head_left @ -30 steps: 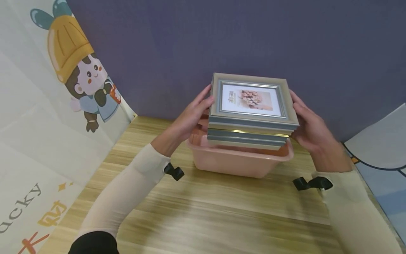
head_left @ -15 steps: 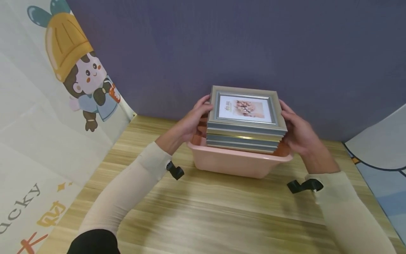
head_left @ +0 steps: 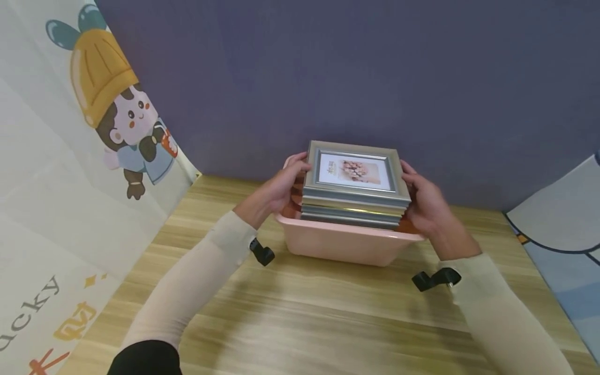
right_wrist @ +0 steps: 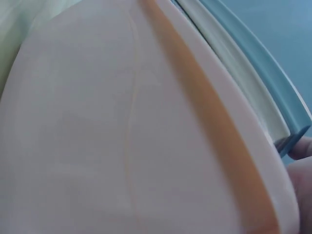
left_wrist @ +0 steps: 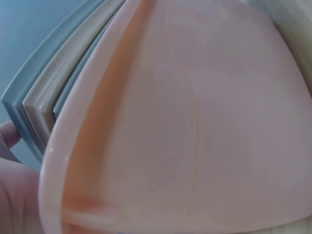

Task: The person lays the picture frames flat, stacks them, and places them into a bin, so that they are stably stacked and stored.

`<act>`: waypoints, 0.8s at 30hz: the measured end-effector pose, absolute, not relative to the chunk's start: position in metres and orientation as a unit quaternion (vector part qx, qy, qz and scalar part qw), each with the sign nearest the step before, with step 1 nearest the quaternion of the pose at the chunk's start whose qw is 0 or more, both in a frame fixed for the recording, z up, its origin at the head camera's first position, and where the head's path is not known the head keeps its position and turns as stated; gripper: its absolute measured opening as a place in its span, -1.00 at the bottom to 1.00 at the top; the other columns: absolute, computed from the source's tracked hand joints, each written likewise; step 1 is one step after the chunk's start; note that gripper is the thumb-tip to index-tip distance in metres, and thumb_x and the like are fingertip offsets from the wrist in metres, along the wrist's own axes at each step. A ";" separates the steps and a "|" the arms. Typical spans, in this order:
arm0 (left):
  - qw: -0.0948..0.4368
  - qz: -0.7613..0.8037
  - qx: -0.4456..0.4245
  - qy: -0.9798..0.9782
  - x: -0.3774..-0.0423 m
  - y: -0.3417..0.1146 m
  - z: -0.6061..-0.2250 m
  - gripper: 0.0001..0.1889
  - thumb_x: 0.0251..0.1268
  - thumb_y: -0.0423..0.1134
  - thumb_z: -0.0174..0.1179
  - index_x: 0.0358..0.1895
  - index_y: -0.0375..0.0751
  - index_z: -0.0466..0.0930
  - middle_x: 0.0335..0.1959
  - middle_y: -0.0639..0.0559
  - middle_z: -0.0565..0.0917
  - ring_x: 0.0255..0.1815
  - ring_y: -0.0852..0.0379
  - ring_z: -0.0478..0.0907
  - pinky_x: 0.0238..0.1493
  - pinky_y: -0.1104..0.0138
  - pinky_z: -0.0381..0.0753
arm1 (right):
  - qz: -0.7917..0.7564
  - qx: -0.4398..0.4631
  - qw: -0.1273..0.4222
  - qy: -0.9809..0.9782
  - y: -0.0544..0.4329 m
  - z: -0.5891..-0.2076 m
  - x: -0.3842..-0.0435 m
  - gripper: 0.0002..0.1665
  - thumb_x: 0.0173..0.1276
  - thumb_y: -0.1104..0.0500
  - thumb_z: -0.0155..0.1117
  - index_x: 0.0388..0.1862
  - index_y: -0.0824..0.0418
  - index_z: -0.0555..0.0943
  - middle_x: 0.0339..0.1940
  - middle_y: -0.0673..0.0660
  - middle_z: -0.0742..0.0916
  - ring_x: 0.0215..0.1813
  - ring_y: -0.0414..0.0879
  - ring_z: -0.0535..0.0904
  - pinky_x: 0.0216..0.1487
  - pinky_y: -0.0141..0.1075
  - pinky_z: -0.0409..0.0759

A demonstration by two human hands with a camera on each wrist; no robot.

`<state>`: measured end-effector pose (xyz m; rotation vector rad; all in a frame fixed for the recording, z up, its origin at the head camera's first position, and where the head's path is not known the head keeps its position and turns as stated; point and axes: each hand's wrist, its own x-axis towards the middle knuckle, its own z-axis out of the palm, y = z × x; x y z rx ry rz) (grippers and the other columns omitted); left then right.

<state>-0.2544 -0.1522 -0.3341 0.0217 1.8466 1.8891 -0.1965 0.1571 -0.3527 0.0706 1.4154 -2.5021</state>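
Between both hands is a stack of several picture frames (head_left: 354, 206), grey-blue, beige and gold at the edges. Its top frame shows a flower print on white. The stack's lower part is hidden behind the front rim of a pink plastic basin (head_left: 347, 245). At the left end, my left hand (head_left: 280, 186) grips the stack, thumb near the upper edge. My right hand (head_left: 425, 204) holds the opposite end. In each wrist view the basin's outer wall fills most of the picture, and only part of the left hand (left_wrist: 17, 195) and right hand (right_wrist: 302, 180) shows.
The basin stands on a wood-grain table (head_left: 300, 312), close to a dark blue-grey wall (head_left: 262, 78). A white panel (head_left: 42, 172) with a cartoon figure (head_left: 136, 120) and lettering borders the table's left side. Another printed panel (head_left: 558, 219) is at the right.
The stack has come down and slightly left, deeper into the basin, both hands moving with it. More of its lower side is now hidden by the rim.
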 end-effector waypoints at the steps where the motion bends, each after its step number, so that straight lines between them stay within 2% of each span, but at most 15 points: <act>1: 0.247 0.691 0.005 0.679 -0.255 -0.152 -0.335 -0.36 0.44 0.03 0.01 0.53 0.52 0.06 0.31 -0.15 0.43 -0.15 -0.11 0.56 -0.15 -0.13 0.62 | -0.870 0.029 0.129 0.476 0.156 -0.354 -0.197 -0.28 0.67 0.08 -0.10 0.69 -0.26 -0.03 0.12 -0.22 0.62 0.01 -0.27 0.60 0.06 -0.39 0.55; 5: 0.250 0.696 -0.012 0.673 -0.258 -0.149 -0.339 -0.38 0.41 0.00 0.02 0.49 0.51 0.12 0.29 -0.11 0.41 -0.05 -0.14 0.50 -0.03 -0.25 0.54 | -0.883 0.038 0.122 0.451 0.151 -0.359 -0.201 -0.30 0.68 0.13 -0.17 0.70 -0.19 -0.02 0.04 -0.15 0.70 -0.03 -0.24 0.64 -0.02 -0.40 0.61; 10: 0.258 0.703 -0.029 0.662 -0.259 -0.145 -0.343 -0.46 0.40 0.00 -0.01 0.41 0.55 0.18 0.20 -0.06 0.40 0.01 -0.14 0.43 0.08 -0.28 0.43 | -0.876 0.052 0.112 0.466 0.149 -0.361 -0.203 -0.33 0.68 0.13 -0.23 0.69 -0.19 0.02 0.10 -0.14 0.63 0.00 -0.25 0.61 -0.01 -0.41 0.60; 13: 0.262 0.701 -0.042 0.662 -0.259 -0.142 -0.345 -0.47 0.41 0.01 -0.04 0.40 0.59 0.19 0.15 -0.04 0.40 -0.03 -0.12 0.43 0.08 -0.25 0.43 | -0.871 0.058 0.107 0.476 0.148 -0.361 -0.203 -0.34 0.68 0.13 -0.24 0.68 -0.19 0.04 0.17 -0.14 0.57 0.04 -0.27 0.59 0.02 -0.43 0.59; 18: 0.254 0.684 -0.042 0.682 -0.259 -0.138 -0.348 -0.41 0.43 0.00 -0.05 0.48 0.57 0.10 0.10 -0.11 0.42 -0.12 -0.10 0.46 -0.02 -0.24 0.48 | -0.866 0.067 0.105 0.484 0.148 -0.361 -0.203 -0.34 0.68 0.13 -0.28 0.68 -0.20 0.04 0.31 -0.13 0.48 0.08 -0.30 0.57 0.04 -0.45 0.59; 24: 0.240 0.675 -0.042 0.696 -0.260 -0.136 -0.350 -0.35 0.43 0.00 -0.05 0.54 0.55 0.06 0.20 -0.15 0.39 -0.10 -0.10 0.44 -0.02 -0.21 0.46 | -0.854 0.079 0.108 0.503 0.147 -0.364 -0.206 -0.34 0.69 0.11 -0.26 0.68 -0.26 0.02 0.60 -0.08 0.27 0.10 -0.33 0.53 0.04 -0.47 0.58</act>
